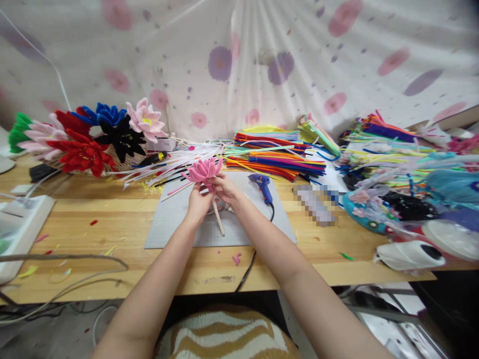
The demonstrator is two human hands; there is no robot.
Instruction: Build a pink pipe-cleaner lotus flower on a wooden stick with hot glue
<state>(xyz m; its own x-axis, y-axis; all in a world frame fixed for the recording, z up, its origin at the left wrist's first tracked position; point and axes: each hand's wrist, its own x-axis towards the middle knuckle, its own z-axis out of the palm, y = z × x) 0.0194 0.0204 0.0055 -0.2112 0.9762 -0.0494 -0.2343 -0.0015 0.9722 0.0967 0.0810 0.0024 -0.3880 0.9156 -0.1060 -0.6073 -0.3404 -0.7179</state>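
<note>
Between my two hands is a pink pipe-cleaner flower (204,169), held above a grey cutting mat (168,229). Its pale stem (218,217) slants down toward the mat. My left hand (201,198) is closed around the flower's base from the left. From the right, my right hand (223,188) pinches near the underside of the petals. Parts of the fingertips are hidden by the flower. A blue glue gun (262,187) lies on the mat to the right of my hands.
Finished flowers (90,149) stand at the back left. Bundles of coloured pipe cleaners (277,159) lie along the back. A white power strip (33,219) sits at the left, a white roll (409,255) at the right. The glue gun's black cord (247,271) hangs over the front edge.
</note>
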